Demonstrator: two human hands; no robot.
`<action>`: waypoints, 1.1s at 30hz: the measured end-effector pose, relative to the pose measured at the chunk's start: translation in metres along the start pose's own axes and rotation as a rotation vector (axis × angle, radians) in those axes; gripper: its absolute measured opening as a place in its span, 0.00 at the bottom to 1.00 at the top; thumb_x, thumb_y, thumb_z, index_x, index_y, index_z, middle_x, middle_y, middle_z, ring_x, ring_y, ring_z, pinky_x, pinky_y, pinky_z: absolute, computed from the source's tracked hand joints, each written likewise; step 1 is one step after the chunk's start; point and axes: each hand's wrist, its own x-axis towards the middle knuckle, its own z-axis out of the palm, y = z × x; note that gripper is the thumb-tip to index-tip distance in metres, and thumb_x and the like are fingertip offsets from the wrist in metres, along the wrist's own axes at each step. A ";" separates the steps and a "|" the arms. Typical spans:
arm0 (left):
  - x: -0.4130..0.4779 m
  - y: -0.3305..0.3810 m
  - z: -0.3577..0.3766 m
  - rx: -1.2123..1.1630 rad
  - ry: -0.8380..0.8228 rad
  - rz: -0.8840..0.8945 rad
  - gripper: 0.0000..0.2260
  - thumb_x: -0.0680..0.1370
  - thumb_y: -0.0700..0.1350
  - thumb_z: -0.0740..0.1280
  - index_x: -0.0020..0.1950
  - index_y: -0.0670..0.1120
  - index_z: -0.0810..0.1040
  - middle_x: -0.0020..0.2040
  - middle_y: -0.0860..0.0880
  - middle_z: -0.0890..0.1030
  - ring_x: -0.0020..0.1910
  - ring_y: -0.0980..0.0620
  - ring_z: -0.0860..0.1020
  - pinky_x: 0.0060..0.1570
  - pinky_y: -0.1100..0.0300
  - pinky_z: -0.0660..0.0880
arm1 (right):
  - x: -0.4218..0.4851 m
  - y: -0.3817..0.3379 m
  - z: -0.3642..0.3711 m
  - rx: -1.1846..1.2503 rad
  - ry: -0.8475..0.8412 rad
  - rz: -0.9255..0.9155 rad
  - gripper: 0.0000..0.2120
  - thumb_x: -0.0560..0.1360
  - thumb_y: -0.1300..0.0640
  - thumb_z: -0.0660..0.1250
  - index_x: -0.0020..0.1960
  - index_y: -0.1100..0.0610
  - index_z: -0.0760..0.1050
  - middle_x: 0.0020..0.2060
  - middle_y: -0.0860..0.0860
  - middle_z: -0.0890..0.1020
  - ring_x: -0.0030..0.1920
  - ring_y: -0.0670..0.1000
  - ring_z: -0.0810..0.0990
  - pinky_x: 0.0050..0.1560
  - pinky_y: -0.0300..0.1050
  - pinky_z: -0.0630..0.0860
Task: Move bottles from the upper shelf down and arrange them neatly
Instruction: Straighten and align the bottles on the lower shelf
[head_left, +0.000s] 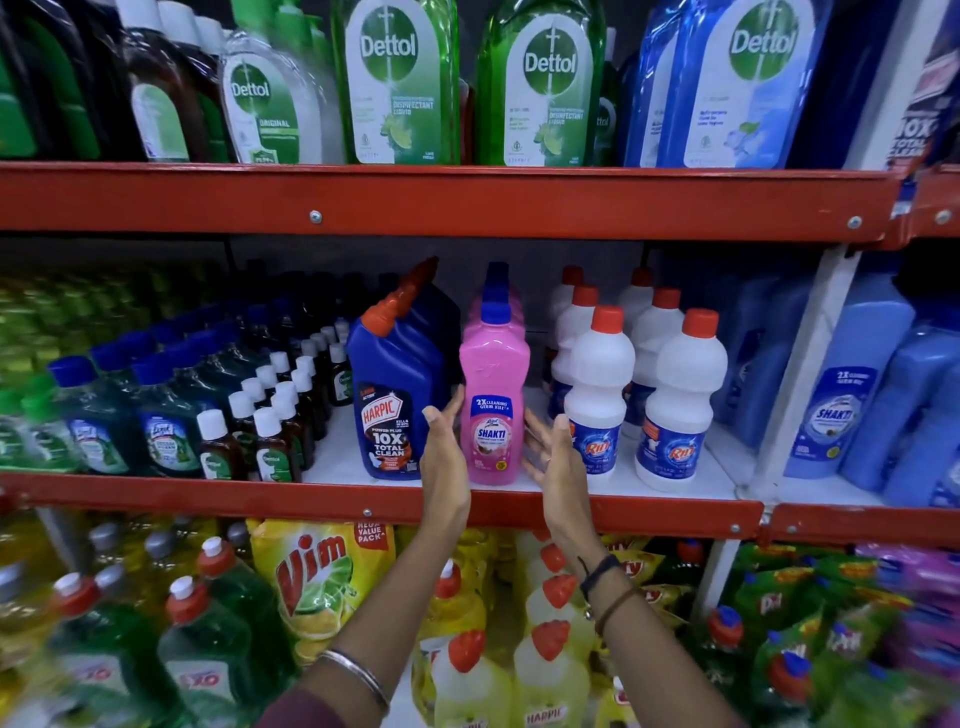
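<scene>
While both hands flank it with fingers spread, the pink Shakti bottle (493, 395) stands upright at the front of the middle shelf (363, 501), with more pink bottles lined behind it (their count is hidden). The left hand (442, 447) is open, fingertips at the bottle's left side; the right hand (553, 454) is open just right of the label, and actual contact on either side cannot be confirmed. Immediately left of the grip stands one blue Harpic bottle (387, 400), with at least one more behind it. Right of the grip stand six white Rin bottles (675, 405) in two files of three. Narrow gaps separate the pink bottle from both neighbours; bare white shelf shows before the red front edge. Overhead, the upper shelf (441, 200) carries Dettol bottles (395, 83).
</scene>
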 end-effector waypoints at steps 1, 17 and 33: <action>-0.001 0.000 0.000 0.001 0.004 0.003 0.28 0.74 0.68 0.42 0.68 0.63 0.69 0.72 0.50 0.70 0.69 0.49 0.71 0.68 0.49 0.70 | 0.001 0.001 0.000 0.002 0.002 0.005 0.24 0.79 0.42 0.46 0.67 0.50 0.69 0.61 0.46 0.74 0.60 0.47 0.74 0.57 0.38 0.73; -0.008 0.009 -0.048 0.037 0.367 0.399 0.24 0.76 0.71 0.46 0.65 0.65 0.69 0.71 0.55 0.70 0.71 0.57 0.66 0.70 0.55 0.65 | -0.032 0.025 0.059 -0.124 -0.069 -0.257 0.27 0.74 0.37 0.51 0.69 0.47 0.67 0.69 0.46 0.71 0.70 0.46 0.68 0.70 0.49 0.67; 0.012 0.015 -0.075 0.231 0.227 0.180 0.41 0.66 0.80 0.39 0.75 0.65 0.57 0.77 0.49 0.60 0.74 0.48 0.62 0.71 0.41 0.63 | 0.000 0.020 0.095 -0.001 -0.187 0.048 0.28 0.78 0.40 0.48 0.75 0.50 0.56 0.73 0.47 0.64 0.68 0.42 0.63 0.66 0.39 0.63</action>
